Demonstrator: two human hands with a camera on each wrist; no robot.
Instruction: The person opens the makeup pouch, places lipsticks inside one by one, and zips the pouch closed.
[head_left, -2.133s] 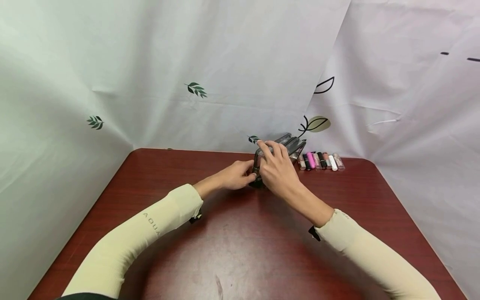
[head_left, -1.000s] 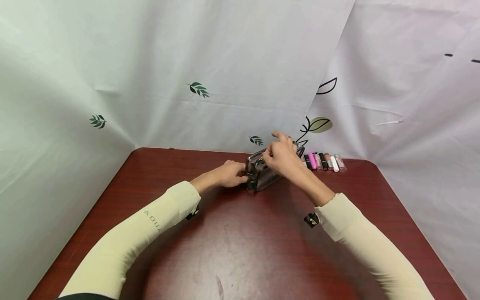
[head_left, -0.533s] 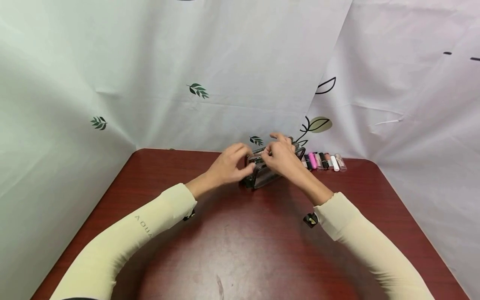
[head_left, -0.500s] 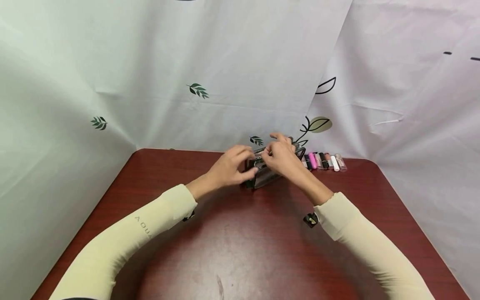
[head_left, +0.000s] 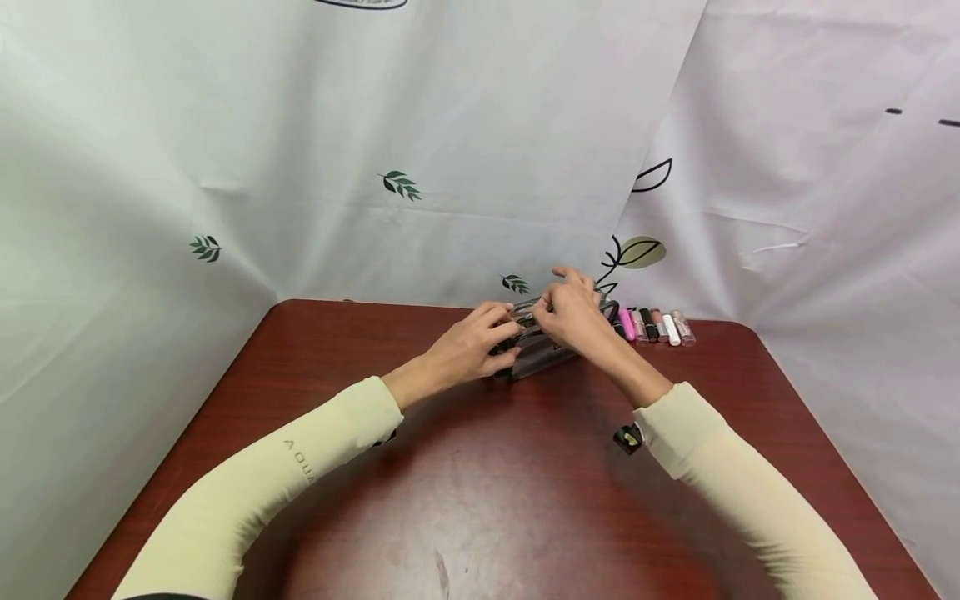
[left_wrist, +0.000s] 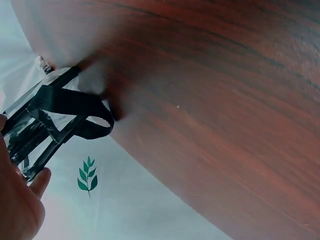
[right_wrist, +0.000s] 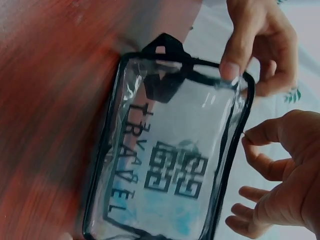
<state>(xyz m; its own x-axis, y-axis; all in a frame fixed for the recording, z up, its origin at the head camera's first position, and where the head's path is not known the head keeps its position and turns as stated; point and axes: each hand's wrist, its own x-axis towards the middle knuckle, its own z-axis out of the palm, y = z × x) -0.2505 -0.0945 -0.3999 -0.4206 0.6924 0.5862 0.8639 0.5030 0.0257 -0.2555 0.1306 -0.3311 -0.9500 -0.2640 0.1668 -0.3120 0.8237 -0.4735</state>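
A clear travel bag (head_left: 538, 360) with black trim stands on edge on the table; "TRAVEL" lettering shows on its see-through side in the right wrist view. My left hand (head_left: 472, 346) grips the bag's upper left corner, thumb on the near face. A black strap loop (left_wrist: 75, 107) sticks out from that end. Along the top edge, my right hand (head_left: 573, 321) pinches with thumb and index finger, its other fingers spread loose. In the right wrist view, those right fingertips (right_wrist: 247, 137) meet right at the black edge; what lies between them is hidden.
Several small lipstick-like tubes, one bright pink (head_left: 627, 324) and one white (head_left: 671, 330), lie in a row right of the bag. The dark red table (head_left: 480, 500) ends at a white curtain (head_left: 315, 167) with leaf prints, close behind the bag.
My left hand has risen from the bag's lower left end to its top corner and now grips there. My right hand has shifted slightly right, and the bag's front side has come into view.
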